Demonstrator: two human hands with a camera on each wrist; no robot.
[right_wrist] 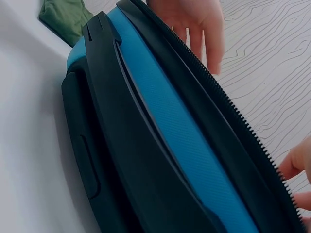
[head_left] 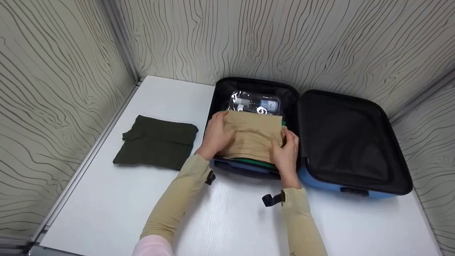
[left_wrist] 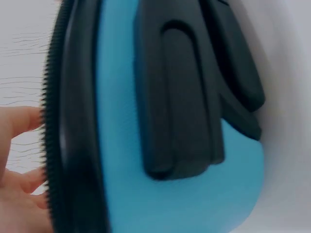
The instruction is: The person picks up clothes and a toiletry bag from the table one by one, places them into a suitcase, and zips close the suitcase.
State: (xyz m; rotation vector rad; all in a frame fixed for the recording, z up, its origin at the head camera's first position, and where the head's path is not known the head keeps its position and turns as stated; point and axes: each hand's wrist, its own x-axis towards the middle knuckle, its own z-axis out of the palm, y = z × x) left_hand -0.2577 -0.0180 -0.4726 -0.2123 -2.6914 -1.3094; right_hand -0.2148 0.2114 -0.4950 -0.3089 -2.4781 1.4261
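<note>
A folded tan garment [head_left: 253,128] lies in the open suitcase [head_left: 214,103], with something green [head_left: 258,162] showing beneath it. My left hand [head_left: 217,133] touches the garment's left side, fingertips at its far corner and thumb on top. In the right wrist view the fingers of that left hand [right_wrist: 192,22] hang fairly straight above the rim. At the opposite side, my right hand [head_left: 286,149] has its thumb over the tan cloth and its fingers along the edge. A clear pouch [head_left: 254,103] with small bottles sits behind the garment.
The suitcase lid [head_left: 352,142] lies folded back to the right. A dark green folded garment [head_left: 156,142] rests on the white table [head_left: 227,217], left of the suitcase. Patterned walls [head_left: 256,39] stand behind and at the sides.
</note>
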